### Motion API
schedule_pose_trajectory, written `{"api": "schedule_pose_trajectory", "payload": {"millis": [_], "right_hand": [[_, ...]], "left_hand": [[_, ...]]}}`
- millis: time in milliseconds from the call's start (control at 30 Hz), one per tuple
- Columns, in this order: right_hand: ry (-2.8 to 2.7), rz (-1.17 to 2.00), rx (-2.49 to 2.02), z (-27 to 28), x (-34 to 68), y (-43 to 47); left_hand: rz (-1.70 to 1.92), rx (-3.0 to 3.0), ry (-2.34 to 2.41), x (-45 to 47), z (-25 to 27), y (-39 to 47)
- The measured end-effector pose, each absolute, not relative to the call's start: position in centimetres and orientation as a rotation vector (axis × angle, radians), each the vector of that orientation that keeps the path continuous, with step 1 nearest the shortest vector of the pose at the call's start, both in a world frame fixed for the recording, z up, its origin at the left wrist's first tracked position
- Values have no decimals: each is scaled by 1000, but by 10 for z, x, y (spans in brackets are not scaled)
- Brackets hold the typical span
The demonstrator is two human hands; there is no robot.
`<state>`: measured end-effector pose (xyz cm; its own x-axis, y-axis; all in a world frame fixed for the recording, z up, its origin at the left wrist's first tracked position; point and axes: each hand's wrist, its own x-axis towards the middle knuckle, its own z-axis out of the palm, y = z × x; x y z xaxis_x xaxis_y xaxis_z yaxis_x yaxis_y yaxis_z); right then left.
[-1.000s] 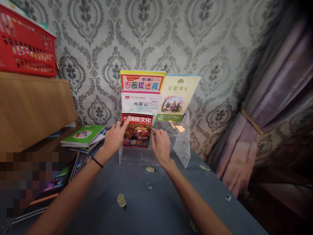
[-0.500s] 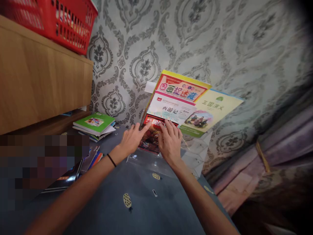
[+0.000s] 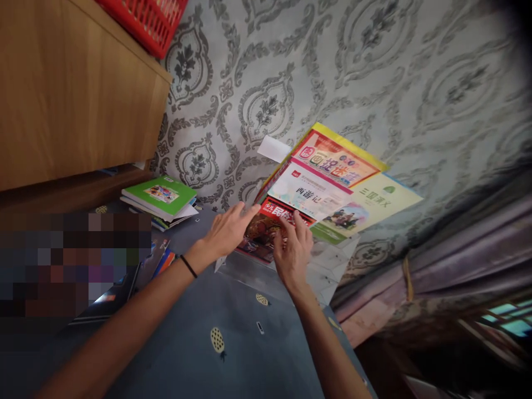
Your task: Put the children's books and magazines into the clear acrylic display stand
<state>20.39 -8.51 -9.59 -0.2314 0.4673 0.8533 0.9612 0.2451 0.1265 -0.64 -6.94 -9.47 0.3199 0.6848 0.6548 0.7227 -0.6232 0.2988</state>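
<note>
Several books stand tilted in a clear plastic book holder close to the wall. Frontmost is a dark red-and-black book. Behind it rise a white book, a yellow-edged book and, to the right, a pale green book. My left hand is at the dark book's left edge, fingers stretched out, holding nothing. My right hand is in front of the same book, its fingers apart and loosely bent near the cover. Whether the fingertips touch it I cannot tell.
To the left lies a stack of books with a green one on top, and more books lie nearer. A wooden cabinet carries a red basket. A tied curtain hangs at right. Dark blue patterned cloth covers the surface.
My view has tilted and shifted. The right hand's fingers have eased slightly lower on the dark book's cover. The left hand stays at its left edge; the books remain in the holder.
</note>
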Motion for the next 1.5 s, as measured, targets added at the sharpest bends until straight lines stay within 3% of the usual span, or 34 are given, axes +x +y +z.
{"api": "schedule_pose_trajectory", "payload": {"millis": [333, 1500], "right_hand": [[-1831, -850, -1327, -108, 199, -87], [-1837, -606, -1135, -109, 207, -97]], "left_hand": [[-1714, -2491, -1247, -36, -88, -40], [-1537, -2639, -1092, -14, -90, -61]]}}
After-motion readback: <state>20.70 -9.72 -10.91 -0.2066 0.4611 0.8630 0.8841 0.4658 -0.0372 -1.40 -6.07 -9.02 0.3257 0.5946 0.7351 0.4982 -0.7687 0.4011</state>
